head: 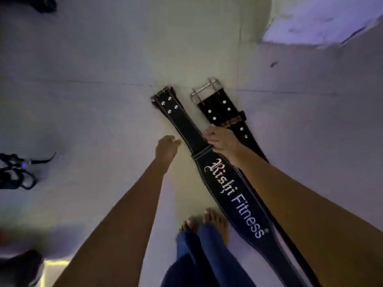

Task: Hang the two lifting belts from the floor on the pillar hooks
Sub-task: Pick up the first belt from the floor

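Two black lifting belts lie side by side on the pale floor. The left belt [232, 195] bears white lettering and has a studded end pointing away from me. The right belt [219, 106] has a large steel buckle at its far end, and my right forearm hides most of its length. My right hand [219, 139] rests on the narrow part of the lettered belt, fingers curled over its right edge. My left hand [166, 150] hovers just left of that belt, fingers together, holding nothing.
My bare feet [205, 222] stand close to the lettered belt's near part. Dark straps or gear [16, 170] lie at the left edge. A pale raised block [323, 21] sits at the top right, and another dark object [46, 4] at the top left.
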Available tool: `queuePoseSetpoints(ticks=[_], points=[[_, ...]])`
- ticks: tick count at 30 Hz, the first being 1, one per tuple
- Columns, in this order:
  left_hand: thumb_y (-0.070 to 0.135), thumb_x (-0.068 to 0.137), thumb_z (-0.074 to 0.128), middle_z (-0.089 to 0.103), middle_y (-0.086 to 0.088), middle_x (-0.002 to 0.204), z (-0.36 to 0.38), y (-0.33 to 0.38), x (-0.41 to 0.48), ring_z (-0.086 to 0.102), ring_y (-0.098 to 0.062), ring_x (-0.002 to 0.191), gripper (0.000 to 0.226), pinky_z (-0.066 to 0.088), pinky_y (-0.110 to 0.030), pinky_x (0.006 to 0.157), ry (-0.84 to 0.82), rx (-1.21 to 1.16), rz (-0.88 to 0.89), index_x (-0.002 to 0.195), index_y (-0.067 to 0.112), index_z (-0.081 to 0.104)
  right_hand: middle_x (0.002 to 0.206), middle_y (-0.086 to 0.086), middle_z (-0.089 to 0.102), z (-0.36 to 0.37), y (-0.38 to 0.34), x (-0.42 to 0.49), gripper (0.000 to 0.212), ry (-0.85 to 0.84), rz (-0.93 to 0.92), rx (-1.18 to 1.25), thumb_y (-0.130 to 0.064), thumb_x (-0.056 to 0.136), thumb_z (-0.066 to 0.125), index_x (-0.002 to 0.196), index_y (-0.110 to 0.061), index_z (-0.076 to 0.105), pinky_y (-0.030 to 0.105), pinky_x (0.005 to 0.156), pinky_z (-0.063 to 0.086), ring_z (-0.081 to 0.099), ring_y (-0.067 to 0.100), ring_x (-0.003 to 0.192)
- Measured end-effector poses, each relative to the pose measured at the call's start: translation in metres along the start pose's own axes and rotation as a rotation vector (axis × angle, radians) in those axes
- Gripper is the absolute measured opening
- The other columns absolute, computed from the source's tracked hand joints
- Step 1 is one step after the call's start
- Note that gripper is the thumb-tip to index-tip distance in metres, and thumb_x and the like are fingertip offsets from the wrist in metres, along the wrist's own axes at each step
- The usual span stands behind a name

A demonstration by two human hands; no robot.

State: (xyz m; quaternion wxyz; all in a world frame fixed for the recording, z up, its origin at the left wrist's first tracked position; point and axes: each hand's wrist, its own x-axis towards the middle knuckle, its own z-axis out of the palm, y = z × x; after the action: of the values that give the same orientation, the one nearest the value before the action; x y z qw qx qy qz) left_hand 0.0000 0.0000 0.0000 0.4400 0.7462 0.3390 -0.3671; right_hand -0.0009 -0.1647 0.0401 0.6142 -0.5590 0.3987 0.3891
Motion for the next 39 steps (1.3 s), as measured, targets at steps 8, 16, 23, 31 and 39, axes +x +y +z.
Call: queuePoseSetpoints(ticks=[8,16,23,31,39], points=[[0.018,0.089,0.063,0.067,-0.005,0.098,0.037,0.011,0.069,0.063,-0.022,0.091,0.023,0.055,-0.031,0.078,0.051,-0.596,0.028,0.109,0.006,0.062,0.132,0.014,0.055,0.002,0.024,0.076,0.036,0.128,-0.124,-0.029,-0.016,0.096,0.042,0.129,-0.002,0.049,0.038,0.103,0.037,0.048,0.026,0.126],[0.011,0.086,0.065,0.067,-0.008,0.087,-0.016,0.074,-0.166,0.065,-0.018,0.074,0.007,0.056,-0.021,0.049,-0.111,-0.701,-0.078,0.09,0.005,0.063,0.118,0.015,0.064,-0.02,-0.002,-0.157,0.04,0.025,-0.161,-0.076,-0.027,0.091,0.054,0.115,0.004,0.062,0.017,0.085,0.05,0.064,0.022,0.098],[0.01,0.087,0.062,0.07,-0.005,0.08,-0.055,0.167,-0.498,0.068,-0.016,0.068,0.016,0.058,-0.022,0.056,-0.322,-0.538,0.119,0.101,0.001,0.064,0.06,-0.009,0.068,-0.059,-0.03,-0.514,0.018,0.135,-0.336,0.016,-0.019,0.09,0.058,0.077,-0.009,0.066,0.011,0.055,0.05,0.064,-0.001,0.053],[0.028,0.09,0.058,0.071,-0.006,0.084,-0.03,0.209,-0.72,0.068,-0.012,0.064,0.021,0.054,-0.022,0.057,-0.366,-0.477,0.573,0.097,0.01,0.068,0.061,0.003,0.059,-0.093,-0.033,-0.707,0.023,0.38,-0.858,0.134,-0.02,0.09,0.057,0.069,-0.012,0.057,0.019,0.053,0.051,0.059,0.005,0.053],[0.023,0.097,0.048,0.071,-0.012,0.085,0.001,0.154,-0.865,0.069,-0.022,0.076,0.023,0.056,-0.032,0.071,-0.27,-0.325,1.044,0.092,0.01,0.065,0.066,0.006,0.053,-0.129,-0.045,-0.85,0.027,0.261,-1.035,0.34,-0.024,0.087,0.06,0.064,-0.011,0.054,0.031,0.063,0.041,0.05,0.022,0.067]])
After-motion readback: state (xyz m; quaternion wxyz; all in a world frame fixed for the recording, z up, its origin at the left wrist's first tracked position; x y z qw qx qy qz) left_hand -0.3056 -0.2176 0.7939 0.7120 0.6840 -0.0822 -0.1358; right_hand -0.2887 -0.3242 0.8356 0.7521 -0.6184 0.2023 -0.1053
